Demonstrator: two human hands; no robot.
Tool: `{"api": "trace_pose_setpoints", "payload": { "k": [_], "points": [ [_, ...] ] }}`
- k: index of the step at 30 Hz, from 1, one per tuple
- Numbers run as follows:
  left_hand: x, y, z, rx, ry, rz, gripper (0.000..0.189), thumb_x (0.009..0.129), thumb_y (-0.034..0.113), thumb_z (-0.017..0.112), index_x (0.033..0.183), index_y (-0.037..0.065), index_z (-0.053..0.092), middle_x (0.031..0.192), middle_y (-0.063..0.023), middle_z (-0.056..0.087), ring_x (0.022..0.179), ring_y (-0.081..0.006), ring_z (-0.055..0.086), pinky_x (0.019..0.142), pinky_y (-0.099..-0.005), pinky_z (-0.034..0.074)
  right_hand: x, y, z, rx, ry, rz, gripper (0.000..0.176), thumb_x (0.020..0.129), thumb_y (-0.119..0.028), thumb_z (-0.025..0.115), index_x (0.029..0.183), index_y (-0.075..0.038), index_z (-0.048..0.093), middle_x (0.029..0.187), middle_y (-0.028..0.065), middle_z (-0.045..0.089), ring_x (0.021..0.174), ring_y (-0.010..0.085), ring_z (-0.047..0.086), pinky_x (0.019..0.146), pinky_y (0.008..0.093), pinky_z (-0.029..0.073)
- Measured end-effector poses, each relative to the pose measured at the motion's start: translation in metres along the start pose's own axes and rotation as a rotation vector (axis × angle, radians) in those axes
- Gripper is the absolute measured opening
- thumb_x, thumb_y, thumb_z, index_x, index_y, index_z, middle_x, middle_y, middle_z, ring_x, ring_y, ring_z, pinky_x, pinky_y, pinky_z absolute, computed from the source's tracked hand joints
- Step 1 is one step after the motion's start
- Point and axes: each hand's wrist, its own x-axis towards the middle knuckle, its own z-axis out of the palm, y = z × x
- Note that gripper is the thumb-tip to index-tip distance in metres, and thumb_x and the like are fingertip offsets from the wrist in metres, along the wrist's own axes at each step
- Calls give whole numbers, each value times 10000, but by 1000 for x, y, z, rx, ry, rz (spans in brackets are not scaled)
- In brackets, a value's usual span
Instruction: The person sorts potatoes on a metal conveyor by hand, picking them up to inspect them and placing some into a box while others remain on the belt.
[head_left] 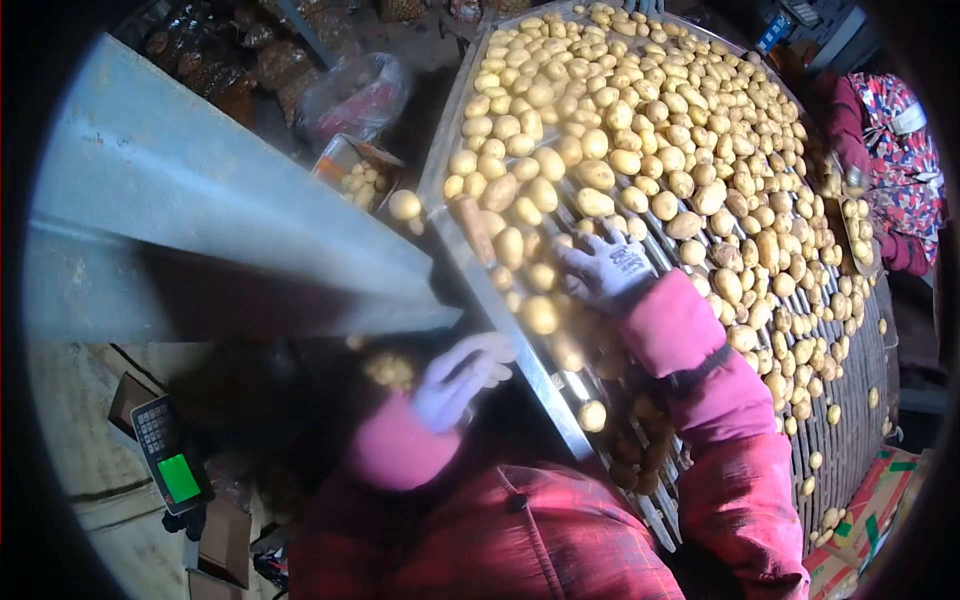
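A: "While potatoes (pixel 594 175) cover the slatted table (pixel 835 435), your right hand (pixel 605 268) spreads open over them; your left hand (pixel 462 378), blurred, looks open beside the rim (pixel 543 383)."

B: "They're likely firm, light, rolly, bruisable; cup their middles."

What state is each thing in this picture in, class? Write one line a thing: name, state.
Right hand: gloved, fingers spread, among potatoes
Left hand: gloved, fingers extended, slightly blurred, holding nothing visible
Potatoes: loose, crowded together at the far end
Slatted table: partly covered, some slats bare
Scale display: lit green
Small box: open-topped, potatoes inside
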Motion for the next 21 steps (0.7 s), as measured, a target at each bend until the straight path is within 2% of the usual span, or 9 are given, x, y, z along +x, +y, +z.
{"api": "trace_pose_setpoints", "payload": {
  "k": [1, 5, 8, 11, 14, 16, 18, 20, 21],
  "points": [
    [6, 1, 5, 78, 10, -3, 423, 958, 306, 462, 1255, 5, 478, 1093, -139, 613, 929, -203, 621, 822, -322, 496, -1, -2, -20, 29, -57, 13, 391, 826, -390, 529, 1185, -236, 544, 1165, 101, 536, 1141, 361, 460, 873, 559, 379],
    [36, -1, 16, -249, 65, -132, 403, 956, 294, 467, 1224, -7, 492, 1054, -136, 621, 887, -204, 626, 781, -335, 515, 48, 4, -33, 199, 242, 186, 221, 870, -302, 474, 958, -132, 583, 948, 157, 624, 865, 337, 610, 741, 472, 458],
    [45, 2, 21, -337, 58, -163, 387, 956, 279, 463, 1220, -2, 497, 1048, -143, 623, 864, -215, 633, 768, -334, 523, 98, -3, -24, 158, -101, 399, 258, 875, -300, 474, 1012, -114, 588, 991, 169, 634, 899, 344, 605, 785, 463, 456],
    [50, 5, 21, -343, 123, -308, 418, 946, 295, 480, 1238, -4, 474, 1068, -161, 605, 870, -226, 629, 753, -333, 524, 109, -21, -19, 62, -31, 531, 278, 887, -316, 459, 1036, -121, 588, 1028, 176, 632, 922, 344, 603, 811, 458, 453],
    [54, -2, 15, -412, 73, -362, 463, 941, 354, 477, 1288, 50, 448, 1126, -141, 579, 913, -223, 615, 772, -351, 511, 92, -6, -14, 292, 133, 391, 350, 857, -394, 491, 1072, -138, 595, 1010, 187, 634, 950, 361, 595, 835, 437, 459],
    [62, 10, 23, -650, 177, -452, 404, 939, 372, 473, 1284, 166, 438, 1126, -114, 578, 841, -255, 643, 706, -394, 541, 70, 1, -31, 687, 26, 292, 411, 863, -416, 529, 1152, -132, 595, 955, 162, 656, 944, 333, 614, 837, 401, 467],
    [74, 24, 32, -621, 265, -577, 436, 916, 447, 481, 1285, 219, 434, 1177, -102, 552, 903, -279, 632, 701, -417, 534, 53, 2, -36, 918, -85, -7, 479, 841, -485, 545, 1145, -120, 607, 990, 168, 653, 938, 322, 621, 837, 389, 475],
    [76, 9, 28, -933, 68, -343, 469, 899, 461, 495, 1287, 206, 438, 1175, -95, 560, 980, -305, 608, 726, -419, 525, 61, 7, -32, 902, -45, 10, 496, 843, -508, 531, 1110, -102, 624, 1006, 178, 650, 943, 318, 624, 820, 386, 486],
    [84, 6, 20, -879, -75, -265, 432, 906, 415, 487, 1266, 177, 478, 1199, -101, 554, 1036, -321, 585, 755, -423, 516, 71, 13, -43, 703, 22, 186, 453, 849, -479, 517, 1107, -119, 616, 944, 182, 655, 941, 333, 621, 796, 412, 494]
  ]
}}
